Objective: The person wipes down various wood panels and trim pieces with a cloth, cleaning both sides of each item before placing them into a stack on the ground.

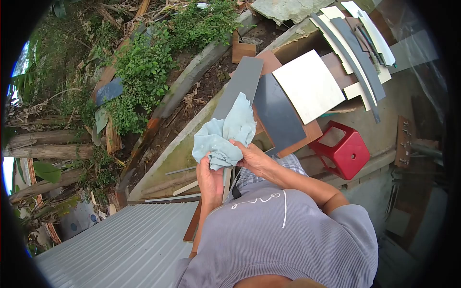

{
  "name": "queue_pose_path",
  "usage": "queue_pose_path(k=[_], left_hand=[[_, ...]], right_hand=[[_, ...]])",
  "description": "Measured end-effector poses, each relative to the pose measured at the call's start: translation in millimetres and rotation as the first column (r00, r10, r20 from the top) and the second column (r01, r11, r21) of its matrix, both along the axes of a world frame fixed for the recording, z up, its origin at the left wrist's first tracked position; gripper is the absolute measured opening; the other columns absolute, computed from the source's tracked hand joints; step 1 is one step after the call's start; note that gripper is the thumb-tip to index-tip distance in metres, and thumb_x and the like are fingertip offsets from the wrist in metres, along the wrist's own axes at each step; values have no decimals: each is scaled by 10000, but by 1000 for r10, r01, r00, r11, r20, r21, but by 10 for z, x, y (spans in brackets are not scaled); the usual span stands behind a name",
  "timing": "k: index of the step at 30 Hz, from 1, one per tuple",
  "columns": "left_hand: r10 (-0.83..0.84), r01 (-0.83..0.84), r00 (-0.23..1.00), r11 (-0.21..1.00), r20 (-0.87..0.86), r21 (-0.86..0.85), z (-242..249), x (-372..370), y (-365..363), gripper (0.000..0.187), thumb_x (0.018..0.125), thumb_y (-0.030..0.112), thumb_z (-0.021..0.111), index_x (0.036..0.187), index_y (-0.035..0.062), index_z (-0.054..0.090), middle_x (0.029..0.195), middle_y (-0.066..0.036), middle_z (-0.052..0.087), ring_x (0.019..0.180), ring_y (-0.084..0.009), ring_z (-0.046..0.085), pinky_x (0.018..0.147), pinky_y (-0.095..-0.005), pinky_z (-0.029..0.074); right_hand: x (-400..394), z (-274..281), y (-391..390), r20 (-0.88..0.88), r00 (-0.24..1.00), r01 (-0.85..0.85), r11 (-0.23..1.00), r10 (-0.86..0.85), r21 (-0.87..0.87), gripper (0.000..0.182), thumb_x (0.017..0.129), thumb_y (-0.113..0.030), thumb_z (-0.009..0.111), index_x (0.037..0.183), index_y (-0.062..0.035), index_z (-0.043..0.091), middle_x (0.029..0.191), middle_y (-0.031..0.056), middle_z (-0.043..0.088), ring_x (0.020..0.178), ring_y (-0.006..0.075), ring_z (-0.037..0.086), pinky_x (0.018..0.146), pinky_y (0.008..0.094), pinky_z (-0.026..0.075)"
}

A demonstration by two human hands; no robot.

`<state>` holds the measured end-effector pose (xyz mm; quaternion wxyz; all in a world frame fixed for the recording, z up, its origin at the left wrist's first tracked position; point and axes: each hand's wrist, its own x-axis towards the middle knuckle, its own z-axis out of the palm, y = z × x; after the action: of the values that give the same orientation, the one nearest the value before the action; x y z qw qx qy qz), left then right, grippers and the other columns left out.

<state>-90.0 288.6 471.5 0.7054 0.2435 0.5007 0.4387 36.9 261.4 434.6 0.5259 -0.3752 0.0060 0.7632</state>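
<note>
A crumpled light blue cloth [214,144] is bunched up in front of my torso, with one ragged flap sticking up and away from me. My left hand [211,181] pinches its near lower edge between thumb and fingers. On the other side, my right hand [250,156] is closed on the cloth, thumb lying along the fold. Some of the fingers are hidden behind the fabric. Just beyond the cloth lies a long grey board [238,86]. A dark blue-grey panel [276,113] is to the right of it.
A white panel [309,86] and several narrow strips [353,53] lie stacked at upper right. A red plastic stool [348,151] lies tipped near my right side. Corrugated metal sheeting [120,242] is at lower left. A concrete curb [192,72] borders green plants [139,72].
</note>
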Motion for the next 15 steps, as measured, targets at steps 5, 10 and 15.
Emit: queue_pose_path(k=[5,10,15], left_hand=[[-80,81,993,997,-82,2,290,-101,68,365,829,198,485,1124,-17,472,1057,-89,548,953,-180,545,815,-345,434],[-270,279,946,960,-181,28,506,-102,286,340,812,176,486,1082,-31,493,1013,-92,560,949,-177,541,824,-331,424],[-368,403,885,912,-285,72,453,41,450,223,817,124,476,971,-26,533,856,-37,562,782,-116,536,717,-267,421]], right_hand=[[106,270,-171,123,981,-160,982,148,98,588,857,-428,512,1192,50,440,1123,115,519,1008,180,514,847,301,451],[168,400,-306,162,965,-240,946,208,218,632,871,-471,460,1140,100,469,1053,148,550,901,178,562,796,270,462],[212,209,-343,179,915,-390,908,363,154,659,873,-515,417,1056,110,519,961,142,584,875,172,569,775,260,465]])
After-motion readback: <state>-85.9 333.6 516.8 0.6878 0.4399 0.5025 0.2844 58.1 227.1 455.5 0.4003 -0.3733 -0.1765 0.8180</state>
